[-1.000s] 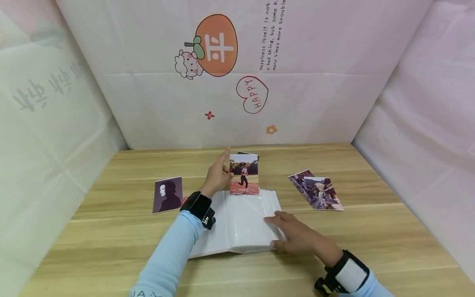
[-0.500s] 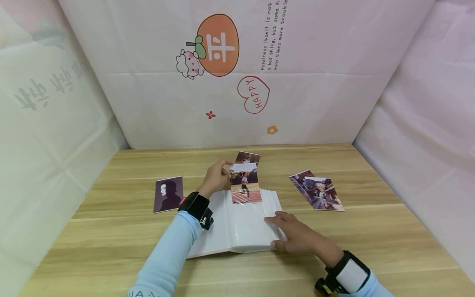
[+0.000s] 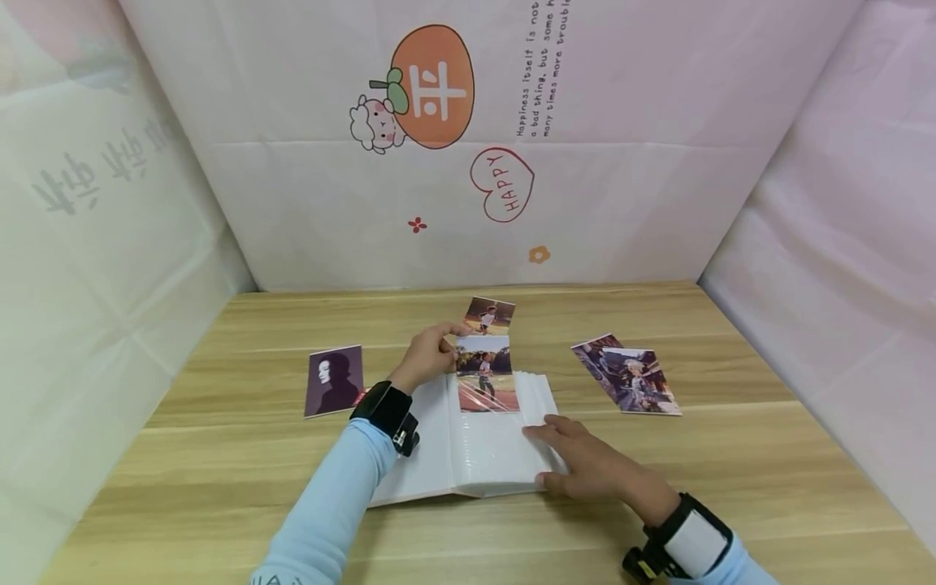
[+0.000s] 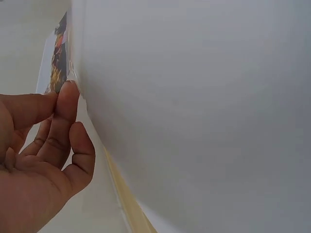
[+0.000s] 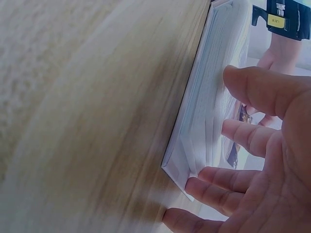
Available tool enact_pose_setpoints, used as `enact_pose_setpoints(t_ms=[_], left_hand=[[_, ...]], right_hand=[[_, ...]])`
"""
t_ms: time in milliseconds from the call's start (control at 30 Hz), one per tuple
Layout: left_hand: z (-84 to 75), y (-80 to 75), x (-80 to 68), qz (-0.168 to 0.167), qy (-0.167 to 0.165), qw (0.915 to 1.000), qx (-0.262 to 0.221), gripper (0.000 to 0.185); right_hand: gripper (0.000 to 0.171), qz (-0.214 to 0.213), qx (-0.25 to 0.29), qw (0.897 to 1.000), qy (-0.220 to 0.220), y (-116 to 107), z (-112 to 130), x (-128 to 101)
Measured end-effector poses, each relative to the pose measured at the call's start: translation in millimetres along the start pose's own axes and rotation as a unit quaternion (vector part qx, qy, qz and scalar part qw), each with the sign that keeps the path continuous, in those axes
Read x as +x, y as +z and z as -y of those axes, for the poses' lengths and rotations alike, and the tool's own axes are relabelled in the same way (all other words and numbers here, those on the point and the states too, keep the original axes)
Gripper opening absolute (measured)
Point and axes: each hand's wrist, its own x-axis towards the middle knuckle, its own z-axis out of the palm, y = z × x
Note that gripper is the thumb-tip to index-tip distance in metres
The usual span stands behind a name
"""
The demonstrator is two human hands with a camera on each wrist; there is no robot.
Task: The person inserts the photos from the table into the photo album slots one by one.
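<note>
One runner photo [image 3: 486, 377] is pinched by the left hand [image 3: 426, 357], half-sleeved; album [image 3: 468, 443] is pinned under spread right hand [image 3: 585, 465]. Photo may get creased if pushed askew.

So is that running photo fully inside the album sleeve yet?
Partly in. The running photo sits with its lower part under the album page's clear sleeve; its top sticks out, pinched by the left hand.

The left wrist view cuts off most of the running photo [image 4: 57, 53]; the album [image 5: 214, 92] blurs in the right wrist view.
</note>
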Motion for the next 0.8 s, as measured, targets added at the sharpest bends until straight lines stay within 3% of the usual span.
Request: enact_pose_setpoints(t_ms=[467, 800], left_hand=[[5.2, -0.4, -0.7, 0.015, 0.004, 0.9986, 0.051, 0.039], [7.1, -0.1, -1.7, 0.027, 0.008, 0.9982, 0.052, 0.032]], right_hand=[[0.062, -0.001, 0.002, 1.000, -0.002, 1.0, -0.3, 1.1], [0.061, -0.001, -0.007, 1.000, -0.006, 1.6, -2.3, 2.3]])
